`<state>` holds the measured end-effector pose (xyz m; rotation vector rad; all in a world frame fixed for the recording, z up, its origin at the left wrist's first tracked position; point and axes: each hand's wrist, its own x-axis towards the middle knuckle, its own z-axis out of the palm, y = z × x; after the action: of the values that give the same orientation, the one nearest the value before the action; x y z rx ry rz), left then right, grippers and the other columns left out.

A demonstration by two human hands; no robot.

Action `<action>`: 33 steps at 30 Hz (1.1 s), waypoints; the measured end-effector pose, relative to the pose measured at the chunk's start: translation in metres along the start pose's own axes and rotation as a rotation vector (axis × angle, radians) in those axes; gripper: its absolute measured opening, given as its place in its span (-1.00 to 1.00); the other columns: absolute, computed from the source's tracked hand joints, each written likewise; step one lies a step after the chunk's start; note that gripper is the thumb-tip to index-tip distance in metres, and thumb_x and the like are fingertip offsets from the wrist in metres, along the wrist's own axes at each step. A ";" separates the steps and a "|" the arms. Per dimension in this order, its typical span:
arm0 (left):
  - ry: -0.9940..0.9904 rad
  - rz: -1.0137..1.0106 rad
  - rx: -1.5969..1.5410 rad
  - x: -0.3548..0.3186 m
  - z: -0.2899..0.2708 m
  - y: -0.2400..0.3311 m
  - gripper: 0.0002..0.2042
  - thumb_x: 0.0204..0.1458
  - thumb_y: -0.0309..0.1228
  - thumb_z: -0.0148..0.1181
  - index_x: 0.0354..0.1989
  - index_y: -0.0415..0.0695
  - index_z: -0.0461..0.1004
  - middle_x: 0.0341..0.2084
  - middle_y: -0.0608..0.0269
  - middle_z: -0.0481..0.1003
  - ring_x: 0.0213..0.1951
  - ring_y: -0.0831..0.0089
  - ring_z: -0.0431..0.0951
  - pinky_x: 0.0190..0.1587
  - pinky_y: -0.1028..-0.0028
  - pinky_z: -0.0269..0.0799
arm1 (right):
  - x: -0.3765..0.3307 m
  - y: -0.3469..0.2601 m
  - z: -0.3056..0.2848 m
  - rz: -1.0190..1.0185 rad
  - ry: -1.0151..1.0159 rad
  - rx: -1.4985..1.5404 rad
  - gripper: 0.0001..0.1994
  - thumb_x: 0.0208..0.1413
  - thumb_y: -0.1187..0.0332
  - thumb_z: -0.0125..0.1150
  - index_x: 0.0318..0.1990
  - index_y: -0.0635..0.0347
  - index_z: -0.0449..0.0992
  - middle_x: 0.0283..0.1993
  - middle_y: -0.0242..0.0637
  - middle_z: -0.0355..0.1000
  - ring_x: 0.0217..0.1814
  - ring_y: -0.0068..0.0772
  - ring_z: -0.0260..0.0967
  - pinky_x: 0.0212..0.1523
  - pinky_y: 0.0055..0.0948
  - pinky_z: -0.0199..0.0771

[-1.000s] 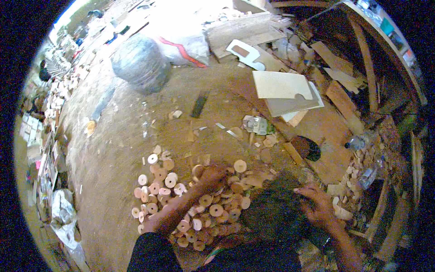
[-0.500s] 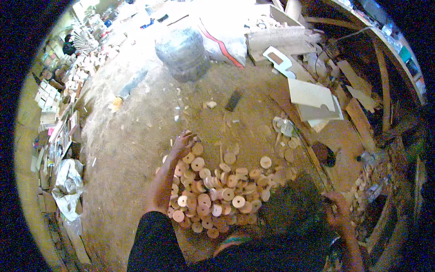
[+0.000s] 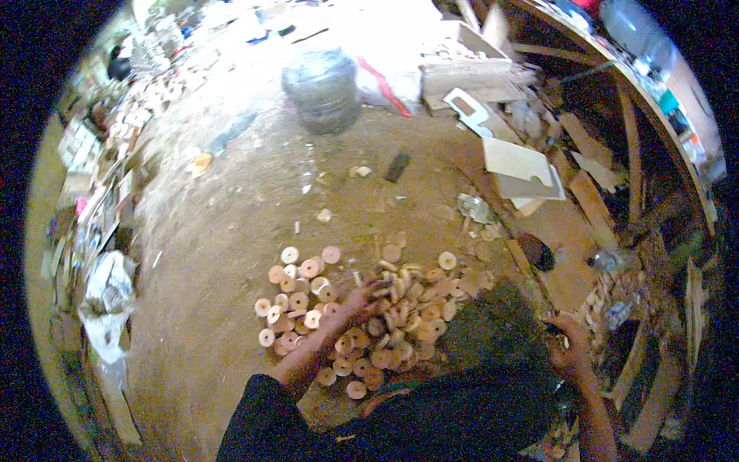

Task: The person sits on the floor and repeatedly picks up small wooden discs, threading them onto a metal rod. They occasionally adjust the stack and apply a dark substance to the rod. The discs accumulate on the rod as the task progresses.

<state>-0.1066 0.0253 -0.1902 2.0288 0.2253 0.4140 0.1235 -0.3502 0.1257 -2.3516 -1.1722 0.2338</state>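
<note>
Left fingers (image 3: 376, 287) among wooden discs (image 3: 398, 317), grip unclear; right fingers (image 3: 568, 327) curled, hold unclear.

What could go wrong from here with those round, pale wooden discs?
The left hand is among loosely heaped round, pale wooden discs with centre holes, so some might topple or roll away. The person's black cloth garment lies close beside the heap and might nudge some.

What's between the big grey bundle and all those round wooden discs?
The head view shows brown ground with small pale scraps scattered between the grey bundle and wooden discs.
</note>
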 end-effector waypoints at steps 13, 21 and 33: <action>0.414 -0.185 0.616 -0.049 -0.196 -0.076 -0.68 0.09 -0.31 0.16 0.00 -0.14 0.51 0.05 -0.08 0.47 0.03 0.01 0.51 0.06 0.16 0.45 | -0.016 0.014 0.008 -0.004 -0.030 0.044 -0.78 0.09 0.57 0.18 -0.08 0.20 0.51 -0.23 -0.22 0.49 -0.21 -0.36 0.48 -0.09 -0.42 0.49; 0.229 -0.372 0.081 -0.059 -0.057 -0.059 -0.68 0.03 -0.32 0.15 -0.05 -0.15 0.53 0.09 -0.05 0.45 0.08 0.01 0.47 0.14 0.26 0.41 | -0.017 0.027 0.015 -0.020 -0.054 0.114 -0.72 0.04 0.58 0.17 -0.06 0.19 0.51 -0.18 -0.25 0.49 -0.12 -0.32 0.46 -0.07 -0.39 0.49; 0.570 -0.393 0.587 -0.152 -0.168 -0.042 -0.67 0.12 -0.29 0.08 0.03 -0.15 0.47 0.08 -0.03 0.45 0.13 0.00 0.43 0.20 0.21 0.32 | -0.002 0.063 0.025 -0.019 -0.121 0.156 -0.73 0.08 0.51 0.16 -0.03 0.19 0.51 -0.09 -0.24 0.49 -0.06 -0.33 0.46 0.01 -0.36 0.46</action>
<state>-0.3111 0.1319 -0.1841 2.3036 1.1907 0.7277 0.1572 -0.3743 0.0724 -2.2154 -1.1869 0.4498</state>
